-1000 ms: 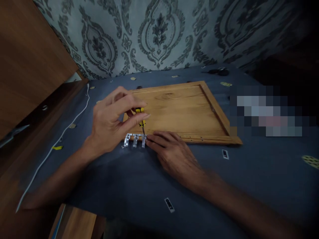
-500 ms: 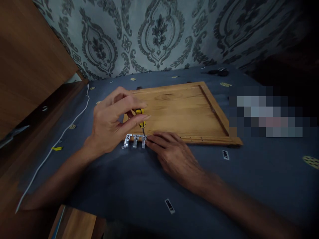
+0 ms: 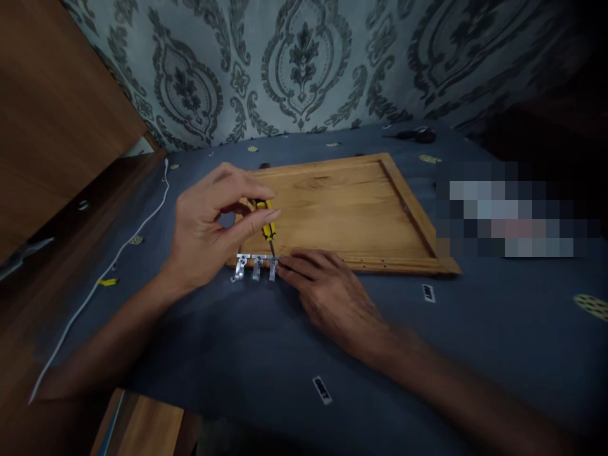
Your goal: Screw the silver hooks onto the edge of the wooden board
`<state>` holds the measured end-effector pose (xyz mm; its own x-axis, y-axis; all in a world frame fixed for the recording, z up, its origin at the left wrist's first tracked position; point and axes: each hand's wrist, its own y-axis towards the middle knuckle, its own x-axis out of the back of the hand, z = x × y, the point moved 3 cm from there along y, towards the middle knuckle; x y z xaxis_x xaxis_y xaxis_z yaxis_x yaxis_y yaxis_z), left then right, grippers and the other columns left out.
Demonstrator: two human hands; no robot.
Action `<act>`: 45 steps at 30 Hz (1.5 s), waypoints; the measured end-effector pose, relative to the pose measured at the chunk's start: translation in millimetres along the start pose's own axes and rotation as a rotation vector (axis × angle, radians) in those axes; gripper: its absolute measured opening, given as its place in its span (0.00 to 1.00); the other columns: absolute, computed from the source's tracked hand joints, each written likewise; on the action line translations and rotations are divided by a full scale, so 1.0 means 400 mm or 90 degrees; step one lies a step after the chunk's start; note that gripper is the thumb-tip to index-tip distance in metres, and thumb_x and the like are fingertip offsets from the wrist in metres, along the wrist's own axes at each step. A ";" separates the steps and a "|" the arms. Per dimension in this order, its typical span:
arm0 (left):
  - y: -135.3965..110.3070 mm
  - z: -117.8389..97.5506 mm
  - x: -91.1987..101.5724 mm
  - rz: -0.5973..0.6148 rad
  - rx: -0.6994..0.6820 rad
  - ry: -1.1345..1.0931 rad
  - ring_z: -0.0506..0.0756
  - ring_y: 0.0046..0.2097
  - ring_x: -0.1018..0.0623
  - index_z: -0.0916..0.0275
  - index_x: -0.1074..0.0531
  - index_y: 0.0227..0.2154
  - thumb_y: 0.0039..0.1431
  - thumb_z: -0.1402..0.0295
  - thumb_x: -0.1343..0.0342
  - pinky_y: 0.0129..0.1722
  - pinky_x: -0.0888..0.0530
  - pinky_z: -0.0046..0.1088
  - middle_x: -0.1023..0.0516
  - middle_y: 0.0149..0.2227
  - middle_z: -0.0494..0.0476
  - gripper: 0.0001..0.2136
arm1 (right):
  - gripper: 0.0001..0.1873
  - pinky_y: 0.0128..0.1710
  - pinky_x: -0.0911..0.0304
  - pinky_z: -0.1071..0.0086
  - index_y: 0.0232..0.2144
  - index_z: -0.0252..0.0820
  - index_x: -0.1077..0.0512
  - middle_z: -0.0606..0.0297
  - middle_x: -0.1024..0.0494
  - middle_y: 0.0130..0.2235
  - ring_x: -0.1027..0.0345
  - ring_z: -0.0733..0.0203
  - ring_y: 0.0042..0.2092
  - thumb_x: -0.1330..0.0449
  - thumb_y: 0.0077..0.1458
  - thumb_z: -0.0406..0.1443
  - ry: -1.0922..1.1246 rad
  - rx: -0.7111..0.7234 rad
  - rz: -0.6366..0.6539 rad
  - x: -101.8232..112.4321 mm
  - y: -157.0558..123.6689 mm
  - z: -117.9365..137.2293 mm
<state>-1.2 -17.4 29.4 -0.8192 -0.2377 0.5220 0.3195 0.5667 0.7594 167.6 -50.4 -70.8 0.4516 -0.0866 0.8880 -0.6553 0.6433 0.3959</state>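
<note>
My left hand (image 3: 206, 231) is closed around the yellow and black handle of a small screwdriver (image 3: 268, 228). Its shaft slants down, and the tip meets the right end of a silver metal hook rail (image 3: 257, 259). Several hooks of this rail hang over the near edge of a framed wooden board (image 3: 332, 202), which lies flat. Stretched fingers of my right hand (image 3: 327, 288) rest on that near edge, their tips touching or very close to the rail's right end. The thumb cannot be clearly made out.
A dark blue patterned cloth (image 3: 380, 380) lies under the board. Behind stands a patterned curtain or wall covering (image 3: 304, 63). A white cable (image 3: 142, 225) runs along the left, near a wooden panel (image 3: 61, 95). A dark tool-like object (image 3: 418, 134) lies at the back right.
The screwdriver's handle leans slightly more to the left, and my left hand's fingers have shifted a little with it. My right hand keeps its place on the board's edge.
</note>
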 end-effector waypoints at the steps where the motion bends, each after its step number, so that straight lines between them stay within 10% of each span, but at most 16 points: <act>1: 0.000 -0.002 0.000 -0.012 -0.011 0.015 0.49 0.36 0.22 0.55 0.20 0.37 0.58 0.69 0.33 0.30 0.22 0.24 0.21 0.35 0.51 0.05 | 0.23 0.53 0.35 0.53 0.49 0.42 0.23 0.60 0.19 0.52 0.30 0.50 0.54 0.45 0.56 0.22 0.000 -0.001 -0.001 0.000 0.000 0.000; 45: 0.006 0.014 0.015 0.079 0.028 -0.031 0.51 0.34 0.20 0.54 0.22 0.40 0.59 0.68 0.34 0.33 0.22 0.27 0.19 0.35 0.50 0.07 | 0.23 0.54 0.36 0.54 0.50 0.41 0.24 0.59 0.19 0.52 0.31 0.50 0.55 0.45 0.56 0.23 0.002 0.001 -0.016 -0.005 -0.005 -0.003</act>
<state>-7.7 -13.1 32.3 -0.7969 -0.1256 0.5910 0.3999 0.6235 0.6718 168.7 -50.5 -73.7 0.4705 -0.1001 0.8767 -0.6439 0.6403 0.4187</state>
